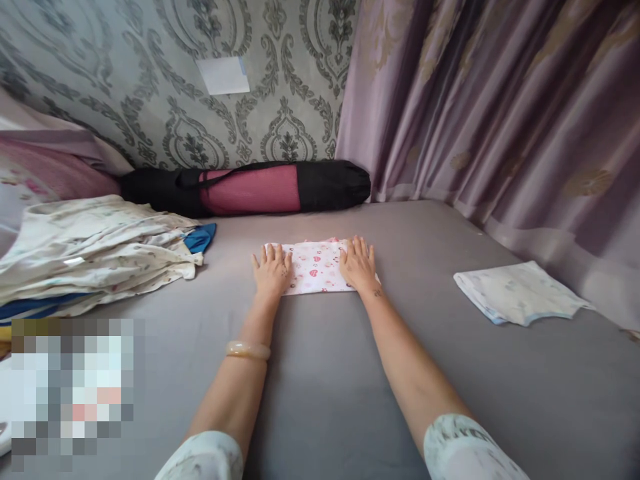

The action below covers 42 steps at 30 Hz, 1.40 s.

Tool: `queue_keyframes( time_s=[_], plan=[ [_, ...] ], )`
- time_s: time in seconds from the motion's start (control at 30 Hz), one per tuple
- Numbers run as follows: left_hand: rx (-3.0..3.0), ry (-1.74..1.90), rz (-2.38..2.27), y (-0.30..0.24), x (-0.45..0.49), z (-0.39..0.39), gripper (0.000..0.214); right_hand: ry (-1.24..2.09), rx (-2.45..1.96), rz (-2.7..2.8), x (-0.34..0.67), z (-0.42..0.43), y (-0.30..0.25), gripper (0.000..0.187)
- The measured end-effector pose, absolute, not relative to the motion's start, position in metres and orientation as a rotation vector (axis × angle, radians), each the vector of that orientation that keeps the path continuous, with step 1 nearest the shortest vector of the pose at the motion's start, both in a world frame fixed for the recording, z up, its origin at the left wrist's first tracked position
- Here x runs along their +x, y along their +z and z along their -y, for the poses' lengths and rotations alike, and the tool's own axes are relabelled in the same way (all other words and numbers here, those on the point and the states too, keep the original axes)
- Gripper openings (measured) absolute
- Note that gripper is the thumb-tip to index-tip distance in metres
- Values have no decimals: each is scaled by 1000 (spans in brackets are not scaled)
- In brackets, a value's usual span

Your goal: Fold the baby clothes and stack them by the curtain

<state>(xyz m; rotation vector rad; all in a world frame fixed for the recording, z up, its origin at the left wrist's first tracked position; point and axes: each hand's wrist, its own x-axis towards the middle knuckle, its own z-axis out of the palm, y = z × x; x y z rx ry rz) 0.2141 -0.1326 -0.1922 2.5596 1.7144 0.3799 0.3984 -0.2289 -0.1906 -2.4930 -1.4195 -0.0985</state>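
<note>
A folded white cloth with pink and red heart prints lies flat on the grey bed sheet. My left hand rests on its left end, palm down, fingers spread. On the right end lies my right hand, also flat with its fingers apart. The cloth's middle shows between the two hands, while its ends are partly covered by them. Whether it is a garment or a plain cloth I cannot tell.
A black and pink rolled bag lies along the patterned wall. Crumpled light clothes are heaped at the left. A folded pale garment lies at the right, near the purple curtain. The lower left corner is blurred out.
</note>
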Motion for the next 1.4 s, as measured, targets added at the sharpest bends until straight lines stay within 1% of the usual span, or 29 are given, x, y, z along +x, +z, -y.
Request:
queue_keyframes(
  time_s=[0.13,0.4,0.7,0.77,0.9,1.0,1.17,1.27,1.4],
  plan=[
    [2440,237,-1687,-195,208,128,63,-46,-2527,1391,406,231,-199,59],
    [2378,277,-1684,-191,201,124,64,19,-2520,1332,416,232,-193,59],
    [2336,184,-1694,-191,194,120,68,73,-2576,1304,424,238,-196,60],
    [2336,198,-1698,-188,195,120,67,48,-2588,1295,422,236,-192,60],
    [2366,303,-1705,-181,196,121,65,-128,-2485,1397,411,232,-184,59],
    [2362,327,-1678,-177,196,122,64,-98,-2438,1509,404,228,-190,58],
    [2321,322,-1686,-179,194,120,64,-48,-2484,1529,403,228,-203,57],
    [2334,313,-1703,-180,192,117,63,-50,-2487,1512,401,228,-198,57],
    [2307,358,-1688,-182,190,114,64,-141,-2386,1577,386,224,-189,56]
  ],
)
